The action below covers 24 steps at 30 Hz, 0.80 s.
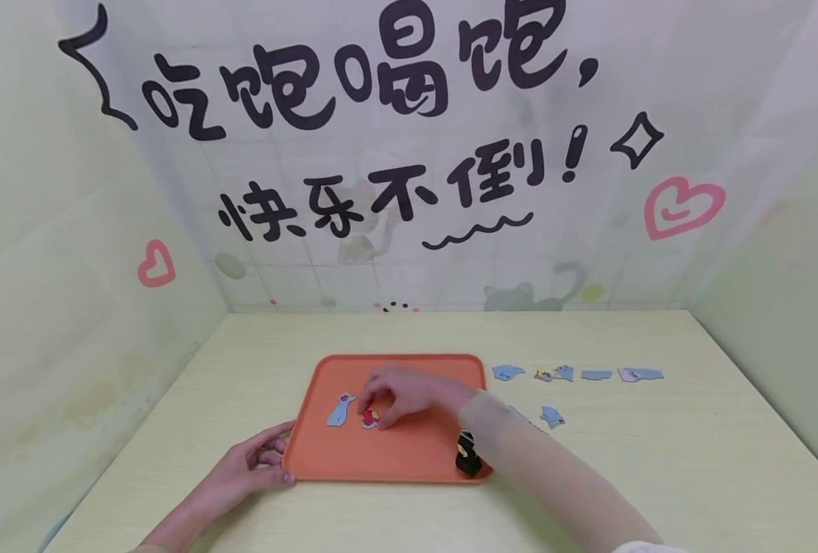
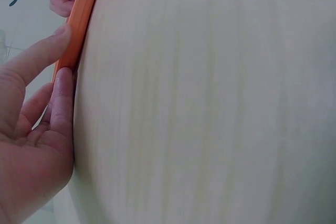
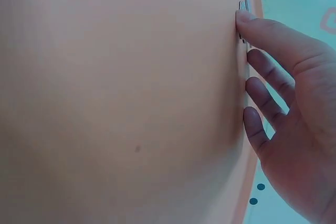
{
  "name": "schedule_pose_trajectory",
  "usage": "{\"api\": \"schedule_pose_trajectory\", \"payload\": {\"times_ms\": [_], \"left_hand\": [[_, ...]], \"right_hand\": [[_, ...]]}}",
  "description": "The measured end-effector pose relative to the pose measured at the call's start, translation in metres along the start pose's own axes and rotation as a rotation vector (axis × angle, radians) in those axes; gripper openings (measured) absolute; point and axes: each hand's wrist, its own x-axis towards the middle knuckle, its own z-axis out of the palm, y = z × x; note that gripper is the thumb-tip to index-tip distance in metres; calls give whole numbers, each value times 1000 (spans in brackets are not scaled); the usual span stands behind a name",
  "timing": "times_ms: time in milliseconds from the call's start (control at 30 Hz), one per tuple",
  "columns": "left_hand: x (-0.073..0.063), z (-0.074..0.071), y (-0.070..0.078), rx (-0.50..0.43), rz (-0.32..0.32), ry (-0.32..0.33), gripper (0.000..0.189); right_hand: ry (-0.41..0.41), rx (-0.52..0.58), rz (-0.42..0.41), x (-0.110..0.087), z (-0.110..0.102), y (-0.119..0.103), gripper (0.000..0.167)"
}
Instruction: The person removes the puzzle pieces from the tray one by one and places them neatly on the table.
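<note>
An orange tray [image 1: 381, 465] lies on the table, with my left hand [image 1: 253, 463] gripping its near left corner. In the left wrist view the thumb [image 2: 55, 43] presses on the rim and the curled fingers lie against the side. Over the tray, my right hand [image 1: 409, 392] holds a red and blue puzzle piece [image 1: 370, 418] between thumb and fingers, flat on the surface. Its thumb [image 3: 262, 27] covers part of that piece in the right wrist view. Just left of it lies a light blue puzzle piece [image 1: 338, 412].
A small black figure [image 1: 467, 455] stands at the tray's near right corner. Right of the tray, several puzzle pieces [image 1: 508, 372] form a row, and another piece [image 1: 552, 416] lies nearer. The right forearm partly hides one more. A printed backdrop [image 1: 422, 276] rises behind the table.
</note>
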Motion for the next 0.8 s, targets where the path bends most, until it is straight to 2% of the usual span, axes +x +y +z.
{"api": "schedule_pose_trajectory", "payload": {"times_ms": [133,333,467,700,800], "left_hand": [[1,1,0,2,-6,2,84],[1,0,-1,14,1,0,83],[1,0,-1,10,-9,0,83],[3,0,-3,17,-16,4,83],[4,0,-3,20,-20,3,83]], "right_hand": [[2,-5,-8,0,0,-3,30],[-5,51,22,0,1,-5,28],[30,52,11,-4,-2,-6,27],[74,122,18,-14,-10,-4,31],[94,87,22,-19,-15,-5,34]]}}
